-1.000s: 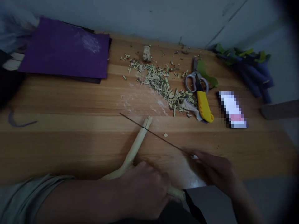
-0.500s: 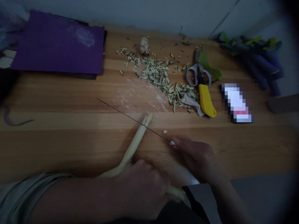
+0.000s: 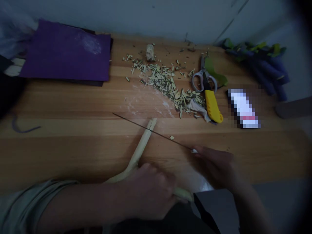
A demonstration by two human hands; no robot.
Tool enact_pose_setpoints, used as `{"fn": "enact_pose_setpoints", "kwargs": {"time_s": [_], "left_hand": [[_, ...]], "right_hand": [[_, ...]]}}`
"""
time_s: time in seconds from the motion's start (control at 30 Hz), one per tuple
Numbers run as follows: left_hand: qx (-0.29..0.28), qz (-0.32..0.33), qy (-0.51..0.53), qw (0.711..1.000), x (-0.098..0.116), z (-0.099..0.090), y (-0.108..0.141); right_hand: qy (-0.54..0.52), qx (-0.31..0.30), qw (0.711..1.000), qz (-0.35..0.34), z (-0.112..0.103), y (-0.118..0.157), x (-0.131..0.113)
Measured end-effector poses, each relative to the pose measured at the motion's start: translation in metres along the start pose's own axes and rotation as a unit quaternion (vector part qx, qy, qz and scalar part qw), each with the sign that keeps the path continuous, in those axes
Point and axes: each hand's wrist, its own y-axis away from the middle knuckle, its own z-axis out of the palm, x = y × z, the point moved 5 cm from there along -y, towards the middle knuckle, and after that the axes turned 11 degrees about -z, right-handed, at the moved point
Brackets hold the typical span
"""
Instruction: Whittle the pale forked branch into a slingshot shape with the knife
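Note:
A peeled, forked wooden stick (image 3: 140, 148) reaches out over the table, one branch pointing away from me with a split or notched tip. My left hand (image 3: 152, 191) is wrapped around it near the fork, and a short end pokes out past the knuckles. Across the branch, just below its tip, lies a thin dark file or rod (image 3: 168, 137). My right hand (image 3: 216, 162) pinches the whitish end of that rod. Whether the rod sits in a groove is too fine to make out.
Wood shavings (image 3: 163, 79) lie beyond the stick, with a short wood chunk (image 3: 150, 53) behind them. Scissors (image 3: 204, 78), a yellow-handled knife (image 3: 213, 106) and a phone (image 3: 244, 109) are to the right. Purple sheets (image 3: 68, 58) lie at back left; dark bundled cloth gloves (image 3: 265, 65) at back right.
My right hand has drawn the thin rod to the right across the branch. The left hand keeps its hold on the stick, and the view has shifted slightly.

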Motion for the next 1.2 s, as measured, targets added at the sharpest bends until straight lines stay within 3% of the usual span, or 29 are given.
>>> {"fn": "enact_pose_setpoints", "kwargs": {"time_s": [0.17, 0.27, 0.37, 0.43, 0.5, 0.6, 0.73, 0.9, 1.07, 1.2], "left_hand": [[0.060, 0.005, -0.017, 0.998, -0.017, -0.022, -0.004], [0.117, -0.003, 0.004, 0.993, -0.036, -0.047, -0.008], [0.178, -0.083, 0.018, 0.980, -0.064, -0.072, -0.010], [0.239, -0.173, 0.031, 0.955, -0.086, -0.086, -0.006], [0.331, -0.242, 0.051, 0.911, -0.106, -0.099, 0.003], [0.441, -0.280, 0.028, 0.853, -0.128, -0.110, 0.016], [0.383, -0.289, 0.121, 0.869, -0.158, -0.105, 0.013], [0.223, -0.342, 0.259, 0.875, -0.177, -0.090, 0.009], [0.225, -0.327, 0.126, 0.909, -0.162, -0.087, 0.009], [0.213, -0.311, 0.045, 0.925, -0.148, -0.081, 0.007]], "right_hand": [[0.033, -0.012, 0.998, 0.043, -0.010, 0.005, 0.008], [0.031, -0.034, 0.994, 0.101, -0.009, -0.022, 0.011], [0.082, -0.067, 0.983, 0.147, -0.010, -0.056, 0.018], [0.122, -0.090, 0.976, 0.156, -0.011, -0.075, 0.024], [0.135, -0.107, 0.974, 0.145, -0.013, -0.090, 0.029], [0.131, -0.115, 0.976, 0.128, -0.013, -0.105, 0.034], [0.115, -0.112, 0.978, 0.134, -0.010, -0.112, 0.034], [0.081, -0.114, 0.982, 0.128, 0.000, -0.113, 0.026], [0.085, -0.111, 0.982, 0.129, 0.010, -0.118, 0.021], [0.063, -0.109, 0.986, 0.109, 0.004, -0.117, 0.029]]}}
